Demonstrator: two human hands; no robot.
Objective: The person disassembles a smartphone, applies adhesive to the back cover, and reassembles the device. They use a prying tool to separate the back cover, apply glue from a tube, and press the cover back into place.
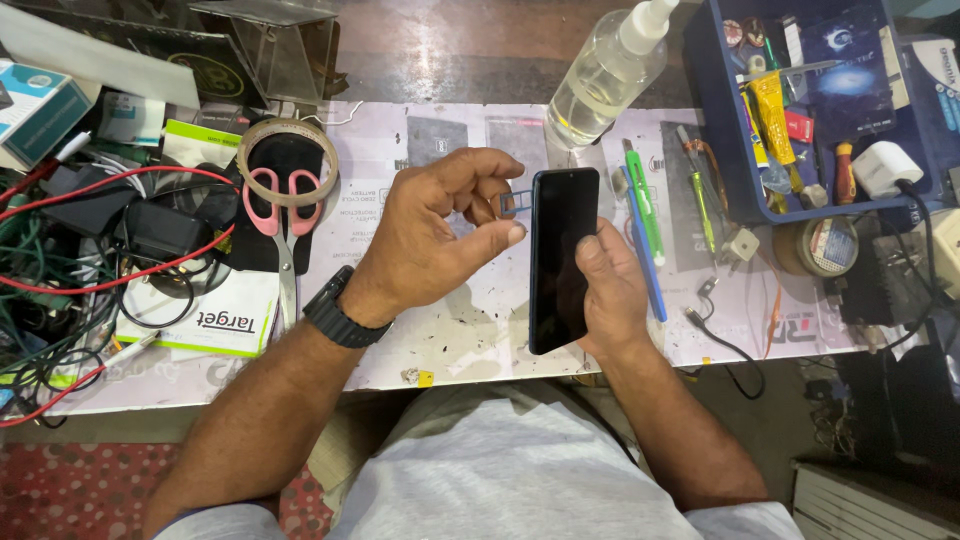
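My right hand (612, 290) holds a black smartphone (560, 255) upright, its dark screen facing me, above the pale work mat (450, 330). My left hand (440, 235), with a black watch on the wrist, pinches a small bluish card tray (516, 203) between thumb and fingers. The tray sits right at the phone's upper left edge.
Pink-handled scissors (282, 215) and a tape roll (288, 160) lie at left beside tangled red and black cables (110, 250). A clear spray bottle (605, 75) stands behind. Green and blue tools (645, 205) lie right of the phone. A blue bin (800, 100) holds small parts.
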